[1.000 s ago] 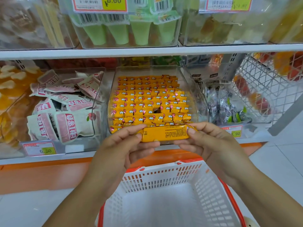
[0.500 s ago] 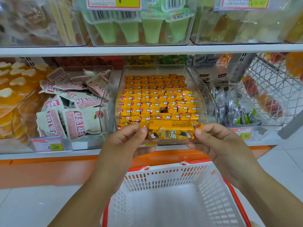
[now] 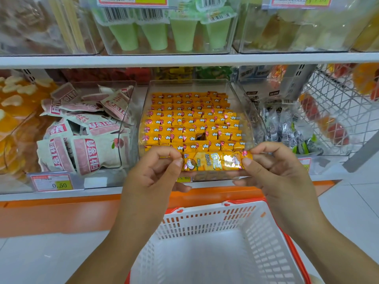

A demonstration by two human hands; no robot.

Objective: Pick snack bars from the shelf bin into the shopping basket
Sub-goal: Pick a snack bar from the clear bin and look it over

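**1st bar out of bin, not in basket yet**

Status: one snack bar (image 3: 213, 163) is up in the air, at 12 o'clock from the basket (image 3: 215, 216) and just in front of the bin (image 3: 196, 85).
No bar shows in the visible part of the basket, so I'd call it step 1 of many.
Bin is full of rows of the same bars (image 3: 190, 124), w/ one gap (image 3: 200, 137) near the front.

Hands: left hand (image 3: 151, 177) pinches the bar's 9 o'clock end, thumb + forefinger.
Right hand (image 3: 274, 173) pinches the 3 o'clock end the same way; the other fingers are loosely curled.

Orientation: long axis runs 9 to 3 o'clock, approx level, parallel to the shelf edge.
Printed face points at the camera, coconut pic at the 9 o'clock end.

Left to do: lower the bar toward 6 o'clock, let go over the basket, then repeat for more bars.
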